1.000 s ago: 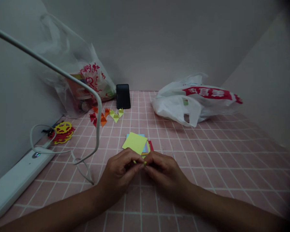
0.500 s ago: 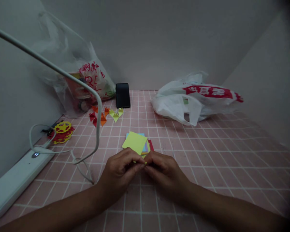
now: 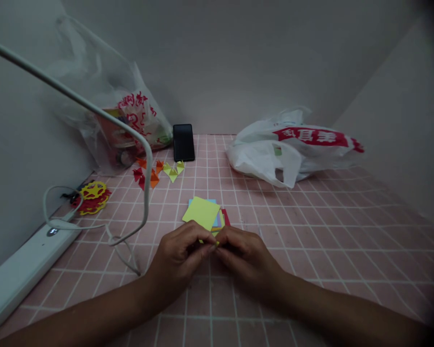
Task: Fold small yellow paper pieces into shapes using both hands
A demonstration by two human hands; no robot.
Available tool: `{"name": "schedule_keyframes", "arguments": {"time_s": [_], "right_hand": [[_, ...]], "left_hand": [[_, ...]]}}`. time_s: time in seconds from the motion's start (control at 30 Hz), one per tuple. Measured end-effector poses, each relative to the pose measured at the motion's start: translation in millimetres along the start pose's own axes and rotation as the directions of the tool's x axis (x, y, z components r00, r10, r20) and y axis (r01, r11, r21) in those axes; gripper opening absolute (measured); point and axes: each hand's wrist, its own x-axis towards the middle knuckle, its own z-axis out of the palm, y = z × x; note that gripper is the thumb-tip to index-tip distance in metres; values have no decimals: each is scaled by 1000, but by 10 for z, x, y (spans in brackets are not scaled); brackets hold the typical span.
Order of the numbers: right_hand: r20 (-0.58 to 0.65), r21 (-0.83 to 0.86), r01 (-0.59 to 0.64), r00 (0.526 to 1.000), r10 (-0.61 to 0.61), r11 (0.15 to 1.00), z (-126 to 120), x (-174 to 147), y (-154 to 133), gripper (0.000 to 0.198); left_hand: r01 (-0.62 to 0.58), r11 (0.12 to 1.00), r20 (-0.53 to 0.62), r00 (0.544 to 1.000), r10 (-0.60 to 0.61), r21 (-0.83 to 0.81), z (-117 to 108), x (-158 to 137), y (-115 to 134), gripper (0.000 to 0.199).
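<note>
Yellow paper piece (image 3: 217,244): lower centre of frame, mostly hidden; can't tell shape.
My left grip (image 3: 179,250): thumb and forefinger pinched on it, left side.
My right grip (image 3: 251,255): same pinch, right side, tips right by the left's.
Paper handling: likely very light, thin, soft; creases or tears easily, little slip.
Paper hold: edges, fingertips only, light pressure.
Square paper stack (image 3: 201,212): centre of frame, on tabletop (image 3: 311,231), just beyond me.

- Holding with left hand (image 3: 177,253) and right hand (image 3: 251,253) together a tiny yellow paper piece (image 3: 217,243), mostly hidden by the fingers.
- Showing just beyond them a stack of coloured paper squares (image 3: 226,218), with yellow sheet (image 3: 201,212) on top.
- Showing farther away small folded papers (image 3: 172,173), near a black phone (image 3: 183,142), between two plastic bags (image 3: 264,161).
</note>
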Motion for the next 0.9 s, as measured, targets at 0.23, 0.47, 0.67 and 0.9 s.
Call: {"name": "schedule_keyframes", "arguments": {"time_s": [0.23, 0.47, 0.67, 0.9], "right_hand": [[5, -27, 12, 1000, -12, 1000, -7, 5, -2, 13], [12, -38, 13, 1000, -13, 999, 5, -8, 0, 14], [29, -42, 27, 999, -26, 999, 17, -28, 11, 13], [18, -14, 22, 1000, -22, 1000, -5, 7, -16, 12]], "left_hand": [[-12, 1000, 13, 1000, 12, -1, 2, -10, 8, 11], [-2, 1000, 47, 999, 1, 21, -5, -1, -2, 10], [5, 999, 90, 996, -10, 45, -16, -1, 23, 9], [48, 998, 75, 996, -50, 34, -31, 26, 30, 6]]}}
